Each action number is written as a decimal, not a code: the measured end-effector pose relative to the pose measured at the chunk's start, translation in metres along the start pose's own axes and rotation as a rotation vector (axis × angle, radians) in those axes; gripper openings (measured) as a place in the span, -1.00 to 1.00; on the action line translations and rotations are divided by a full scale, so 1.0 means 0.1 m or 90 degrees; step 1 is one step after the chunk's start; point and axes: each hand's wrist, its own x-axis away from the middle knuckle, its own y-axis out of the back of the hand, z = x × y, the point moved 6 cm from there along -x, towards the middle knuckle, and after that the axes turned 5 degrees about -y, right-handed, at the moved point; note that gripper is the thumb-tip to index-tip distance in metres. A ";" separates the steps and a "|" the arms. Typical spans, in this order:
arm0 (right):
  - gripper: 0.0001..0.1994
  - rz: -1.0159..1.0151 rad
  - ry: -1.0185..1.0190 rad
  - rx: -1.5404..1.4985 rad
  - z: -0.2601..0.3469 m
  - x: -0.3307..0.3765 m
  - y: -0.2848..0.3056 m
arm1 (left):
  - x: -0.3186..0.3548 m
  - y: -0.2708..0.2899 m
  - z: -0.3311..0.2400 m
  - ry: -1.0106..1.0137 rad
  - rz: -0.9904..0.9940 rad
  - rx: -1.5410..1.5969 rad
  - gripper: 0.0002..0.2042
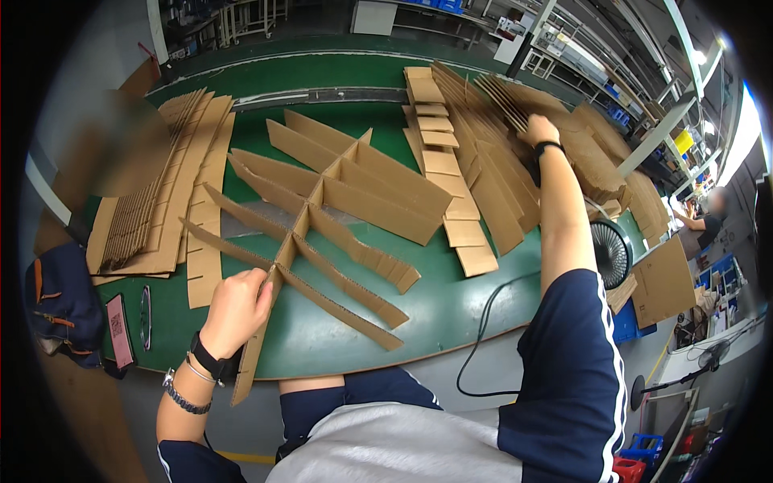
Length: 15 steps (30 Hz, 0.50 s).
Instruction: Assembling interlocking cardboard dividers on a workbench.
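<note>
A half-built brown corrugated cardboard divider grid [338, 217] lies in the middle of the green surface [451, 314]. Its long spine strip runs from the near edge, by the person's left side, away and slightly to the right, its near end hanging over the edge. I count about five cross strips slotted through it on the right side, slanting from upper left to lower right.

The left hand [236, 310] is closed around the near end of the spine, fingers curled over its top edge, wrist bent back, a black watch and a bracelet on it. The right arm is stretched far out and almost straight; the right hand [539, 130] rests knuckles up on the fanned stack of slotted cardboard strips [499, 153] at the far right, and I cannot tell whether it has pinched one.

A second pile of flat slotted cardboard strips [173, 189] lies at the left. One small black desk fan [612, 253] stands at the right edge.
</note>
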 end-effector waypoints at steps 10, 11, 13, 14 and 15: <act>-0.77 -0.219 0.004 0.088 -0.40 -0.15 -0.04 | -0.69 -0.25 0.01 -0.030 -0.071 -0.041 -0.85; -0.77 -0.191 0.009 0.091 -0.33 -0.12 0.00 | -0.73 -0.26 0.02 -0.002 -0.037 -0.048 -0.83; -0.77 -0.176 0.021 0.104 -0.27 -0.06 0.16 | -0.70 -0.25 -0.01 0.009 -0.015 -0.041 -0.82; -0.77 -0.178 0.020 0.105 -0.30 -0.02 0.23 | -0.68 -0.23 -0.03 0.009 -0.001 -0.035 -0.80; -0.76 -0.204 0.000 0.105 -0.36 0.03 0.32 | -0.63 -0.20 -0.06 0.009 -0.002 -0.034 -0.80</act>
